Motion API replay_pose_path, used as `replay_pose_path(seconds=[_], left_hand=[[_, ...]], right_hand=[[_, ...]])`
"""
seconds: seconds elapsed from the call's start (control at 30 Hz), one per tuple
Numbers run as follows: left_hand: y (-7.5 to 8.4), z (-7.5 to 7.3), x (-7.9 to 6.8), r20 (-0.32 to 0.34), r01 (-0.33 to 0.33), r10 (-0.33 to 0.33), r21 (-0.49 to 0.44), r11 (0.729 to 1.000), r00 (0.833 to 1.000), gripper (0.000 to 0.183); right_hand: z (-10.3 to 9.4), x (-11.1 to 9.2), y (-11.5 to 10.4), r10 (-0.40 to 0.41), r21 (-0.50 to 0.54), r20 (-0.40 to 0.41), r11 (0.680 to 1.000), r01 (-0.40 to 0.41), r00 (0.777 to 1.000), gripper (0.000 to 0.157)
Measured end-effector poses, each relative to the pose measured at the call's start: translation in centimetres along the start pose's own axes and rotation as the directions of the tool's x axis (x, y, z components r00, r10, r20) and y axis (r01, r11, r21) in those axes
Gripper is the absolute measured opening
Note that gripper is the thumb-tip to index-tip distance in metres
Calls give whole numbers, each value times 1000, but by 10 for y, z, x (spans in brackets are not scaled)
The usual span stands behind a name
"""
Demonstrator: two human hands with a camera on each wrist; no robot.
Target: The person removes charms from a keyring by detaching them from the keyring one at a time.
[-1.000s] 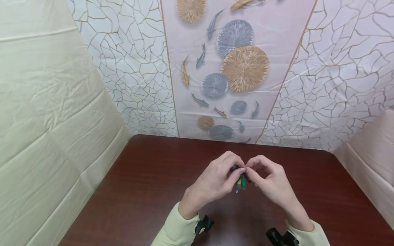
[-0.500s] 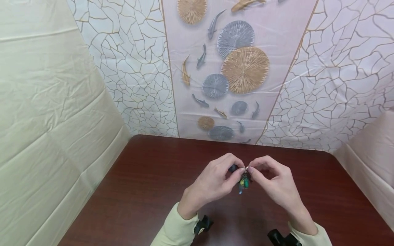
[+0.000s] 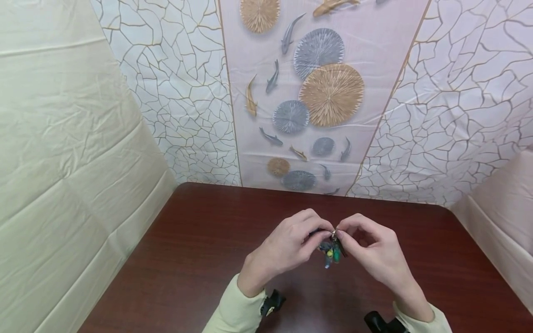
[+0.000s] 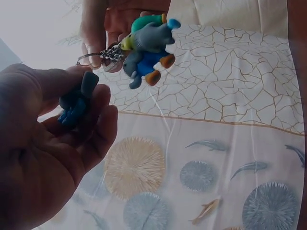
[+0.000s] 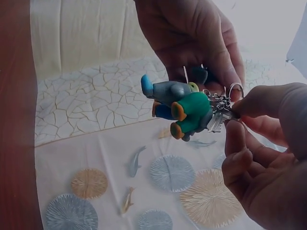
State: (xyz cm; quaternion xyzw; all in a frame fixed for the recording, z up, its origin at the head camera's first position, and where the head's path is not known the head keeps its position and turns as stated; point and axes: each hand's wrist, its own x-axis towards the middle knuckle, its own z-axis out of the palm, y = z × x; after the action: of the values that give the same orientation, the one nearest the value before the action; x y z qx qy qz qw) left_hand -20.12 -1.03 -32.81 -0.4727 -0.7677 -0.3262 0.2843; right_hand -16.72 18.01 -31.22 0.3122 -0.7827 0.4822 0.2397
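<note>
A keyring with several small figurine charms hangs between both hands above the table. Its metal ring (image 5: 238, 88) is pinched between my left thumb and fingers, with my left hand (image 3: 287, 238) to the left of the charms. A dark blue figurine (image 4: 74, 108) lies against the left fingers. My right hand (image 3: 376, 247) pinches the ring's other side by thumb and forefinger, next to silver metal pieces (image 5: 219, 122) that look like keys. From short chains (image 4: 112, 51) dangle a green-bodied figurine (image 5: 194, 110), a grey one (image 4: 151, 37) with a blue tip, and one in blue (image 4: 148, 62) with orange feet.
A dark reddish-brown table (image 3: 208, 245) lies beneath the hands. Behind it hangs a patterned cloth (image 3: 291, 152) with fish and round motifs. Cream cloth (image 3: 83, 162) covers the left side. Black wrist cameras (image 3: 272, 303) sit at both sleeves.
Both hands have come slightly lower, and the right hand has shifted a little to the right. The charms hang lower and show more below the fingers.
</note>
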Motion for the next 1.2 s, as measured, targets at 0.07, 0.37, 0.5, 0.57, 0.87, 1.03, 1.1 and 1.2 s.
replay_pose_path(seconds=[0.07, 0.37, 0.5, 0.57, 0.87, 1.03, 1.1, 1.2], left_hand=[[0, 0, 0, 10, -1, 1, -16, 1000, 1000, 9], [2, 4, 0, 22, 54, -51, -117, 992, 998, 6], [2, 5, 0, 28, 90, -87, -143, 986, 996, 3], [2, 5, 0, 24, 97, -95, -156, 983, 995, 3], [5, 7, 1, -16, 74, -80, -216, 974, 997, 5], [6, 7, 1, -16, 54, -60, -252, 966, 998, 5], [7, 7, 1, -20, 41, -48, -264, 964, 999, 5], [7, 7, 1, -19, 28, -34, -264, 964, 999, 4]], right_hand=[[0, 0, 1, -49, 7, 0, 999, 49, 999, 25], [1, 4, 3, -238, 10, -37, 971, 238, 971, 32], [3, 5, 4, -275, 29, -58, 960, 277, 960, 34], [4, 5, 5, -287, 52, -70, 955, 291, 955, 31], [6, 0, 25, -260, 351, -107, 893, 282, 960, 24], [4, 0, 31, -287, 418, -98, 857, 301, 953, 22], [3, 0, 31, -302, 436, -98, 844, 314, 948, 21], [1, 0, 31, -323, 451, -98, 829, 331, 941, 20]])
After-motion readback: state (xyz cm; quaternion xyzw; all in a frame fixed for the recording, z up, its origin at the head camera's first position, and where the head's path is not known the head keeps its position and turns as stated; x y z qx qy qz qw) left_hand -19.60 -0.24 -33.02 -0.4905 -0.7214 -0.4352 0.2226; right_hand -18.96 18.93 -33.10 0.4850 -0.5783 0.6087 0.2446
